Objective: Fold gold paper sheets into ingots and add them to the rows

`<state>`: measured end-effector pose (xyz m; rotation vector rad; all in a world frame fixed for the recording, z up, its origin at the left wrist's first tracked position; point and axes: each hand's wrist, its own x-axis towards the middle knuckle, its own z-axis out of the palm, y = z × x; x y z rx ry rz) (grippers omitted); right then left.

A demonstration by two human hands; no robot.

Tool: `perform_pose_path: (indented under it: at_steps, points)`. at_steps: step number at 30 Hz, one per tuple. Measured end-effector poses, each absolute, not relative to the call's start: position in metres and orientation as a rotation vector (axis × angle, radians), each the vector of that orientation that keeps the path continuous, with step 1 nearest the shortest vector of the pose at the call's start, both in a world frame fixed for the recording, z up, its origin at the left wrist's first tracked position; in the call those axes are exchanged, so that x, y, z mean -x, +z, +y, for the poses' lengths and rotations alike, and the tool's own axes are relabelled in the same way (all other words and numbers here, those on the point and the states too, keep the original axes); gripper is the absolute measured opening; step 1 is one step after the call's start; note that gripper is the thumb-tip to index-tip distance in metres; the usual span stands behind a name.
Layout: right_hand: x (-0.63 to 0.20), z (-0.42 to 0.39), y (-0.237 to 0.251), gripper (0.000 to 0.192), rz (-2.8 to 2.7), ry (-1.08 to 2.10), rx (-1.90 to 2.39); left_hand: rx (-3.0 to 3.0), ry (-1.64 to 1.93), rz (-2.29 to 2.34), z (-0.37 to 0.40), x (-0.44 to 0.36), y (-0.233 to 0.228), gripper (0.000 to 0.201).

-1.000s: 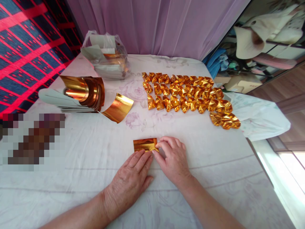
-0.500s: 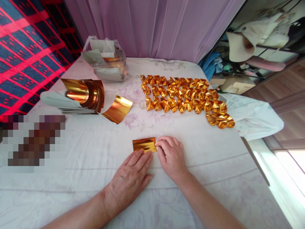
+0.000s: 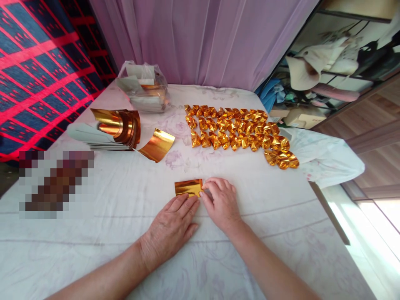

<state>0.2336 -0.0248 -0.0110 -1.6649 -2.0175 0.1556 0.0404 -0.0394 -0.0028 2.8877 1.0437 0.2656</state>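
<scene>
A small folded rectangle of gold foil paper (image 3: 189, 186) lies flat on the cloth in front of me. My left hand (image 3: 174, 223) rests palm down with its fingers stretched out, their tips pressing on the paper's near edge. At the paper's right end, my right hand (image 3: 222, 203) has thumb and index finger closed on the edge, the other fingers curled. Beyond my hands, a loose curved sheet of gold foil paper (image 3: 158, 145) lies beside a bent stack of such sheets (image 3: 125, 127).
Rows of folded gold foil pieces (image 3: 235, 125) stand at the back right, beside a white plastic bag (image 3: 328, 156) at the table edge. A clear bag of paper sheets (image 3: 146, 89) sits at the back left. Behind hangs a purple curtain (image 3: 200, 41); right are cluttered shelves (image 3: 331, 66).
The camera view has shifted slightly. My right thumb has slid a little left onto the paper's corner; my left hand stays flat on the near edge.
</scene>
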Motion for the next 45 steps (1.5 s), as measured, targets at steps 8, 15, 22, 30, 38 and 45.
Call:
perform_pose_path:
  at_steps: [8,15,22,30,38,45]
  points:
    - [-0.233,-0.024,-0.013,0.005,-2.016,0.142,1.669,-2.925,0.38,1.093,-0.043,-0.027,-0.01,0.044]
    - [-0.233,-0.024,-0.013,0.005,-2.015,0.134,1.662,-2.968,0.385,1.129,-0.047,-0.011,-0.007,0.043]
    - [-0.234,-0.023,-0.014,0.005,-2.013,0.12,1.651,-3.016,0.376,1.141,-0.049,-0.001,-0.008,0.045]
    - [-0.234,-0.023,-0.016,0.003,-2.019,0.103,1.653,-2.933,0.434,1.186,-0.05,0.009,-0.009,0.04]
    - [-0.234,-0.022,-0.019,0.003,-1.995,0.068,1.598,-2.919,0.565,1.241,-0.04,-0.012,0.014,0.023]
    - [-0.235,-0.035,-0.013,0.019,-1.929,-0.046,1.427,-2.939,0.478,1.222,-0.042,-0.022,-0.004,0.035]
